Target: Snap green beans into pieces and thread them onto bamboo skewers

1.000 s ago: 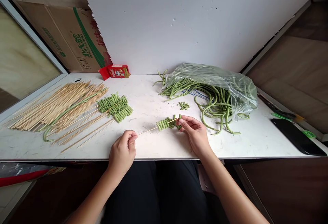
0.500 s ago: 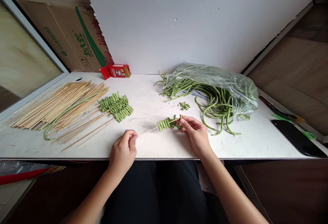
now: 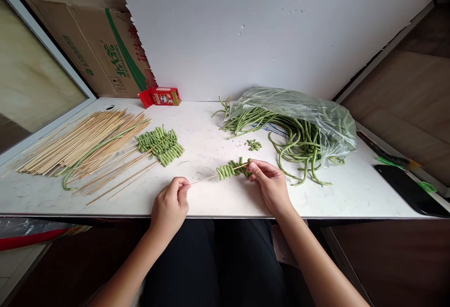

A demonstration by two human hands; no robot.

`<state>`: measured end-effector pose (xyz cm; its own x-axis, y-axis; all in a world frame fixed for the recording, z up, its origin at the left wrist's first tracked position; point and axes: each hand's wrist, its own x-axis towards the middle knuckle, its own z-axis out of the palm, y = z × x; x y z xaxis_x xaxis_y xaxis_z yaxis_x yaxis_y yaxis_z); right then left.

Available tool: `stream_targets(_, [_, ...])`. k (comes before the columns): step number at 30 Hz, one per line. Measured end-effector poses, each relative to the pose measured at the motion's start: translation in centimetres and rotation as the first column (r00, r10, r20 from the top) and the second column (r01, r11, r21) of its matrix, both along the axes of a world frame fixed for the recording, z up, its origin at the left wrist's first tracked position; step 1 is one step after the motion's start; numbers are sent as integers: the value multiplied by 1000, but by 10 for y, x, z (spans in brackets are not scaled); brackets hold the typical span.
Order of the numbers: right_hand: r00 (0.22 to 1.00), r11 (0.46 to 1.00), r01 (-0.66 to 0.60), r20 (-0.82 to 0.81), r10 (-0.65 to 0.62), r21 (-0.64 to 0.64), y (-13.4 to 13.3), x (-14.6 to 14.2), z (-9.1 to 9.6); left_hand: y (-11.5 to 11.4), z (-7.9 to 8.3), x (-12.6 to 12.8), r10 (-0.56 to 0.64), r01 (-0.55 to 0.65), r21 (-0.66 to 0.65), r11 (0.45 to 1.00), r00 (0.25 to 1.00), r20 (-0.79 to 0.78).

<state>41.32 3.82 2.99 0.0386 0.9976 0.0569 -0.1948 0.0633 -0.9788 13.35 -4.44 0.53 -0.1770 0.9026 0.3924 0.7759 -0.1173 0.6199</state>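
Note:
My left hand [image 3: 170, 202] is closed in a pinch on the near end of a thin bamboo skewer [image 3: 204, 179], which slopes up to the right above the table. Several cut pieces of long green bean [image 3: 225, 172] are threaded side by side along it. At the skewer's far end, the thumb and fingers of my right hand [image 3: 271, 185] pinch another short bean piece [image 3: 249, 161]. More cut pieces [image 3: 240, 168] show just beside my right fingertips, partly hidden. To the left lie bean-loaded skewers [image 3: 160, 143] in a stack, their bare sticks pointing toward me.
Loose bamboo skewers [image 3: 77, 140] spread over the left, with one long bean [image 3: 96, 148] across them. Whole long beans [image 3: 305, 140] spill from a clear plastic bag [image 3: 337, 124]. Bean trimmings [image 3: 253, 145], a red box [image 3: 165, 96] and a black phone [image 3: 404, 190] also lie on the table [image 3: 207, 129].
Both hands keep nearly the same place and grip. The bean piece in my right fingers has turned slightly at the skewer's far end. The whole view has shifted a little.

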Motion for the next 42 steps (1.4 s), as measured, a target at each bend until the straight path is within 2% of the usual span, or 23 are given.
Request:
stream_targets(23, [998, 997, 57, 24, -56, -49, 0, 1, 2, 0, 1, 0, 15, -15, 14, 1000, 1000, -7])
stream_targets(33, [999, 1000, 0, 43, 1, -24, 0, 3, 1, 0, 1, 0, 20, -20, -7, 1000, 1000, 6])
stream_targets(42, [983, 993, -119, -142, 114, -26, 1, 4, 2, -2, 0, -2, 24, -24, -7, 1000, 999, 36])
